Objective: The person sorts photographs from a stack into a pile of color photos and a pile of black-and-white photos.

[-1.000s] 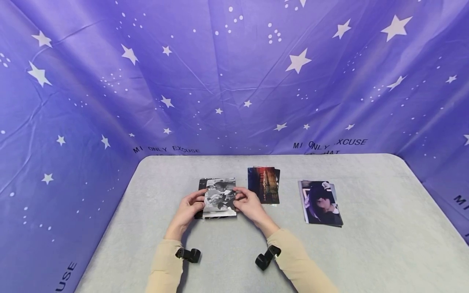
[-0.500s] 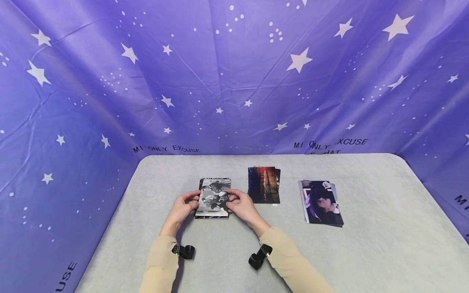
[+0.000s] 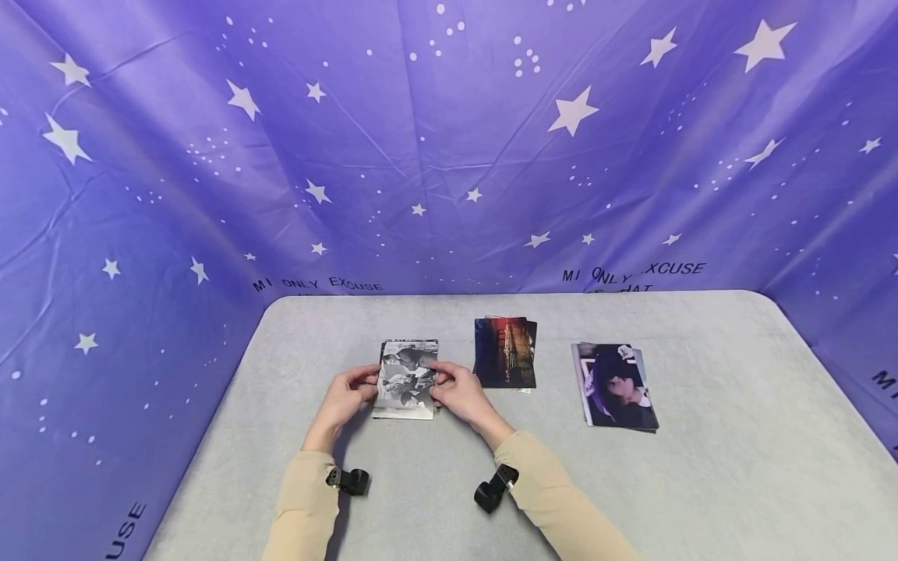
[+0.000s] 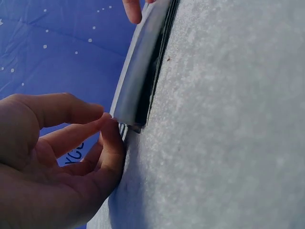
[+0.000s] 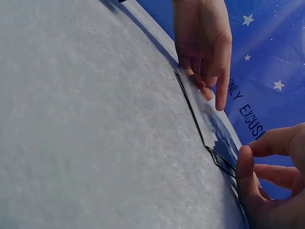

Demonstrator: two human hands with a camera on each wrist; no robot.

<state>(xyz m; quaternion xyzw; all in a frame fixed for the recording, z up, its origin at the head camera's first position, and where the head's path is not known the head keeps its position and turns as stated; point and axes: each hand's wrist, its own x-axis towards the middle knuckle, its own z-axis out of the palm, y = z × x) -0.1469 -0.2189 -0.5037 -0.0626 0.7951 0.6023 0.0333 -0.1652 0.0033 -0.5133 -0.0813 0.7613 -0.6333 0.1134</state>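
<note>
A black-and-white photo card (image 3: 407, 383) lies on top of a small stack at the left of the table, with thin dark edges of other cards showing beneath it. At its left edge, my left hand (image 3: 347, 401) pinches with thumb and fingers. My right hand (image 3: 463, 396) grips the opposite edge, its fingertips overlapping the picture slightly. The left wrist view shows the top card (image 4: 136, 90) bowed a little above the darker cards under it. In the right wrist view the right thumb (image 5: 245, 167) presses against the stack's side.
A stack of cards with an orange and dark blue picture (image 3: 505, 354) lies just right of the hands. Farther right sits another stack with a purple portrait card (image 3: 616, 388) on top. A purple star-printed cloth (image 3: 449, 156) hangs behind the grey table (image 3: 737, 467).
The black-and-white card has shifted left, from jutting out to the right to nearly lining up with the stack below. Both hands moved left with it.
</note>
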